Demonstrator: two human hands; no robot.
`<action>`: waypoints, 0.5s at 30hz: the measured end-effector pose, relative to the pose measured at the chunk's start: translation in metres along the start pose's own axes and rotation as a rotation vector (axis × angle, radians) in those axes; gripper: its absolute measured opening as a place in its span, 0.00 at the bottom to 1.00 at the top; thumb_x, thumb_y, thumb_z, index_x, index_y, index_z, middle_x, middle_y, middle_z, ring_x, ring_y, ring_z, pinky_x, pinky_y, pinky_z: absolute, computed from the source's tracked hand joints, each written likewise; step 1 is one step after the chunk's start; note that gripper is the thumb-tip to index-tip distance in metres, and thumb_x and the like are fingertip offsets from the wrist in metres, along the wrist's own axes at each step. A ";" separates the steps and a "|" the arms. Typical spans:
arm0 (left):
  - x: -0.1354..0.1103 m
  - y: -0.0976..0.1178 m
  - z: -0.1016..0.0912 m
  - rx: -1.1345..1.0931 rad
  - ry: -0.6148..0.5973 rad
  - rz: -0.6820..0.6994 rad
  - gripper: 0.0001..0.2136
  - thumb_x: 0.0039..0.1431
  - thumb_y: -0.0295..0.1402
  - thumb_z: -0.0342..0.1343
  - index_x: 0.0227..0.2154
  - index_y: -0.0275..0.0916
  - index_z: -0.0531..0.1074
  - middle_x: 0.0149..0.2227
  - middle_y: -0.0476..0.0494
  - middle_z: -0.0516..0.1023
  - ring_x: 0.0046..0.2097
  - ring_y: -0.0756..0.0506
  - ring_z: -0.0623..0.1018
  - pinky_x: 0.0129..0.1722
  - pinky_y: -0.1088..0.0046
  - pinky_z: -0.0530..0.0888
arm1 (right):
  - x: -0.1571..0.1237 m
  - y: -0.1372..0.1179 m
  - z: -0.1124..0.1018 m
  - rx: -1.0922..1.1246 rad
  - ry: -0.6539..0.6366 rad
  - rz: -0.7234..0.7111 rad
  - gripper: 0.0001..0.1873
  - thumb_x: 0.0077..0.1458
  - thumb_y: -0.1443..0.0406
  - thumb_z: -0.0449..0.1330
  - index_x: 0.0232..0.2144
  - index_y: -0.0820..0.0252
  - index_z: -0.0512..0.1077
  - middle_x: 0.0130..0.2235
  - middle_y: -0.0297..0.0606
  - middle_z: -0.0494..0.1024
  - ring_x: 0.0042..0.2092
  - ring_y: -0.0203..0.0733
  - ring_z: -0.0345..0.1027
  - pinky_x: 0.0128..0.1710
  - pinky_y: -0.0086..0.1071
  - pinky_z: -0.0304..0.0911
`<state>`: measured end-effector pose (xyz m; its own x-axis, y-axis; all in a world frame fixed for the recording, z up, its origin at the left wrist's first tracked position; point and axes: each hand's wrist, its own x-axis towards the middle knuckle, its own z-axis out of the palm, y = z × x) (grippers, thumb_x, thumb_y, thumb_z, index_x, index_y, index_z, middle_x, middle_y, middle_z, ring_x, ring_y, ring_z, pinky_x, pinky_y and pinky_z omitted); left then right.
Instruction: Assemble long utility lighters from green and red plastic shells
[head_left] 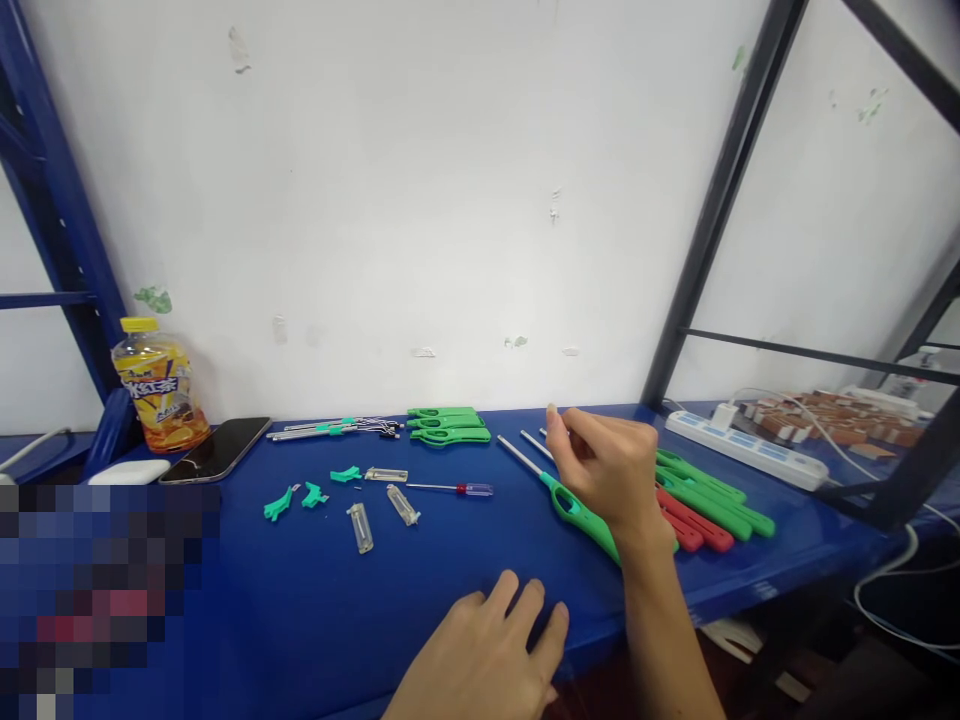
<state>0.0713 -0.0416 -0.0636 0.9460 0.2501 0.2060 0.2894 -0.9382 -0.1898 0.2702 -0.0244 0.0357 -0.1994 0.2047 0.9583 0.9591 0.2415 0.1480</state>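
My right hand [607, 470] is closed, its fingers curled above a row of long-necked utility lighters; what it holds, if anything, is hidden. A green utility lighter [581, 517] with a metal rod lies partly beneath it. More green lighters [709, 500] and red lighters [697, 522] extend to its right. My left hand [487, 650] is open near the table's front edge, fingers spread, holding nothing visible. Beyond it lie a screwdriver [472, 490], clear fuel tanks [361, 527] and teal triggers [278, 504]. Green handle shells [450, 436] and metal rods with wires [330, 430] lie at the back.
On the left are a drink bottle [159, 390], a phone [217, 450] and a white case [129, 472]. A white power strip [746, 450] lies at the right beside a dark metal post [720, 210]. A blurred patch covers the lower left corner.
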 end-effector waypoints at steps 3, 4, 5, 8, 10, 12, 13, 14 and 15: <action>0.001 -0.001 0.000 -0.014 0.009 -0.011 0.23 0.74 0.44 0.54 0.66 0.40 0.65 0.61 0.37 0.76 0.55 0.34 0.78 0.37 0.63 0.82 | -0.001 -0.003 0.001 0.032 -0.078 0.051 0.26 0.69 0.65 0.57 0.18 0.58 0.58 0.16 0.25 0.58 0.18 0.29 0.51 0.25 0.31 0.46; 0.001 -0.001 0.000 -0.018 0.005 -0.012 0.23 0.74 0.43 0.53 0.66 0.40 0.65 0.61 0.37 0.76 0.55 0.34 0.78 0.37 0.63 0.82 | -0.001 -0.004 0.002 0.042 -0.117 0.065 0.26 0.70 0.64 0.57 0.18 0.58 0.59 0.16 0.25 0.59 0.18 0.29 0.52 0.25 0.31 0.45; 0.001 -0.002 -0.001 -0.019 0.000 -0.016 0.22 0.74 0.43 0.54 0.65 0.40 0.66 0.61 0.38 0.76 0.55 0.34 0.79 0.36 0.63 0.82 | -0.001 -0.005 0.003 0.051 -0.162 0.076 0.26 0.70 0.63 0.57 0.19 0.58 0.59 0.16 0.25 0.60 0.19 0.29 0.52 0.25 0.32 0.45; 0.002 -0.002 -0.003 -0.023 -0.003 -0.024 0.23 0.73 0.44 0.55 0.65 0.41 0.66 0.60 0.38 0.77 0.54 0.35 0.79 0.36 0.64 0.83 | -0.002 -0.005 0.005 0.070 -0.295 0.107 0.26 0.71 0.60 0.56 0.19 0.58 0.60 0.17 0.26 0.63 0.19 0.31 0.53 0.26 0.33 0.44; 0.002 -0.002 -0.005 -0.031 0.004 -0.026 0.23 0.72 0.44 0.56 0.64 0.41 0.67 0.60 0.39 0.77 0.53 0.35 0.79 0.36 0.63 0.83 | -0.002 -0.004 0.006 0.076 -0.372 0.135 0.27 0.72 0.58 0.55 0.19 0.57 0.60 0.17 0.27 0.65 0.19 0.32 0.54 0.26 0.34 0.43; 0.002 -0.001 -0.006 -0.048 -0.003 -0.034 0.22 0.73 0.44 0.56 0.64 0.41 0.67 0.60 0.39 0.77 0.53 0.35 0.79 0.36 0.64 0.83 | -0.002 -0.002 0.007 0.078 -0.444 0.164 0.27 0.73 0.57 0.53 0.20 0.57 0.62 0.17 0.28 0.67 0.19 0.33 0.56 0.27 0.34 0.43; 0.002 0.000 -0.007 -0.058 -0.014 -0.040 0.21 0.73 0.43 0.55 0.63 0.42 0.68 0.60 0.40 0.77 0.54 0.34 0.79 0.36 0.63 0.84 | -0.002 -0.002 0.007 0.078 -0.479 0.176 0.27 0.73 0.56 0.53 0.20 0.57 0.63 0.18 0.28 0.69 0.20 0.34 0.58 0.27 0.34 0.43; 0.001 -0.001 -0.008 -0.069 -0.032 -0.043 0.20 0.73 0.42 0.55 0.63 0.42 0.68 0.61 0.40 0.76 0.54 0.34 0.79 0.36 0.63 0.84 | -0.002 -0.002 0.007 0.076 -0.512 0.185 0.27 0.73 0.56 0.53 0.21 0.57 0.65 0.19 0.29 0.71 0.20 0.35 0.61 0.27 0.34 0.44; 0.001 -0.001 -0.009 -0.084 -0.056 -0.047 0.19 0.73 0.41 0.55 0.62 0.43 0.69 0.61 0.40 0.76 0.54 0.34 0.79 0.37 0.64 0.84 | -0.003 -0.003 0.008 0.073 -0.544 0.191 0.25 0.74 0.57 0.52 0.23 0.57 0.68 0.21 0.30 0.74 0.22 0.36 0.64 0.28 0.34 0.46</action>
<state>0.0702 -0.0422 -0.0541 0.9391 0.3049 0.1586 0.3224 -0.9413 -0.0995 0.2659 -0.0183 0.0308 -0.1173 0.7048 0.6997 0.9756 0.2134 -0.0513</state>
